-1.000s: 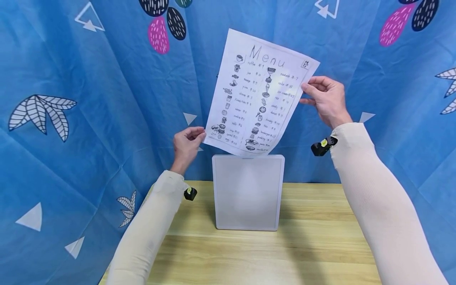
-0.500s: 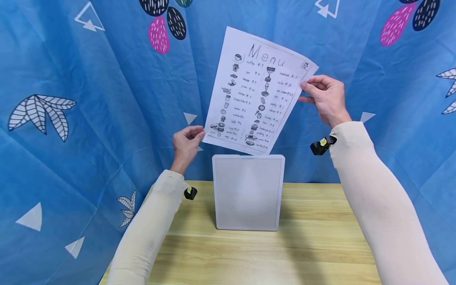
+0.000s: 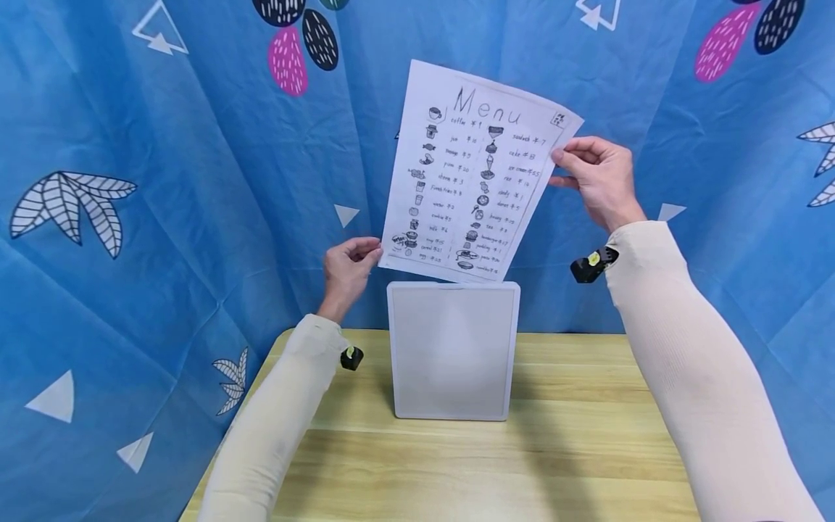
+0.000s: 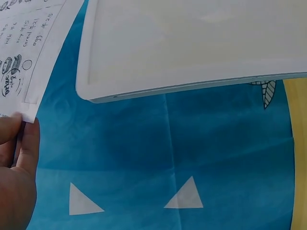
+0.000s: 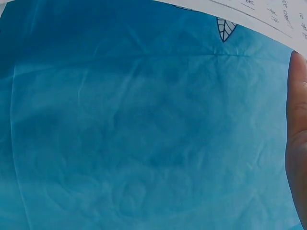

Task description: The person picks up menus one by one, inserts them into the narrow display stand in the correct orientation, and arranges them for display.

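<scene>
A white paper menu (image 3: 466, 174), covered in handwritten items, prices and small drawings, is held up tilted in the head view. My left hand (image 3: 351, 270) pinches its lower left corner between thumb and fingers, as the left wrist view also shows on the menu sheet (image 4: 36, 57). On the other side my right hand (image 3: 600, 177) pinches the right edge below the upper corner. Right under the sheet stands a white-framed board (image 3: 453, 351), upright on the table, its top edge close to the sheet's bottom edge.
The wood-grain table (image 3: 587, 420) runs under both arms. Behind and to the left hangs a blue curtain (image 3: 163, 304) with printed leaves and triangles. Small black cameras sit at both wrists, the right camera (image 3: 593, 265) and the left camera (image 3: 351, 357).
The left hand has shifted slightly right and down with its corner of the menu, and the sheet leans a little less. The right hand stays nearly in place; the board has not moved.
</scene>
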Action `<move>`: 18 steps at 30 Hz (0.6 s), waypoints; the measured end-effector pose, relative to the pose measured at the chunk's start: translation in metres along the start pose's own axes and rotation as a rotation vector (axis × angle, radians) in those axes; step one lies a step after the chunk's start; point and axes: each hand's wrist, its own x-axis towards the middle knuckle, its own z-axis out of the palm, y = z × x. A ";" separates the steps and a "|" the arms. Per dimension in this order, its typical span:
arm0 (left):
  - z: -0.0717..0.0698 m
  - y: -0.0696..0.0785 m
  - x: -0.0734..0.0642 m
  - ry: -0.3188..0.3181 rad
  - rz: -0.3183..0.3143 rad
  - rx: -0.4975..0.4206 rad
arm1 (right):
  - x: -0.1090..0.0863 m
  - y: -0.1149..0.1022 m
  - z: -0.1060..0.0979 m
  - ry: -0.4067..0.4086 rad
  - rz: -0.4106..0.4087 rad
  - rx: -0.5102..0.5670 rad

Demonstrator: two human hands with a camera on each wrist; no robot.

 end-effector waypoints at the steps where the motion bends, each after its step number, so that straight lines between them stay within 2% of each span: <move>1: 0.000 -0.001 0.000 -0.006 -0.001 0.002 | 0.000 0.000 0.000 -0.001 0.001 0.001; 9: 0.005 -0.005 -0.008 -0.060 -0.020 0.018 | 0.000 -0.001 0.000 0.000 0.008 -0.018; 18: 0.009 -0.011 -0.012 -0.093 -0.039 0.011 | 0.000 -0.001 0.001 -0.010 0.000 -0.041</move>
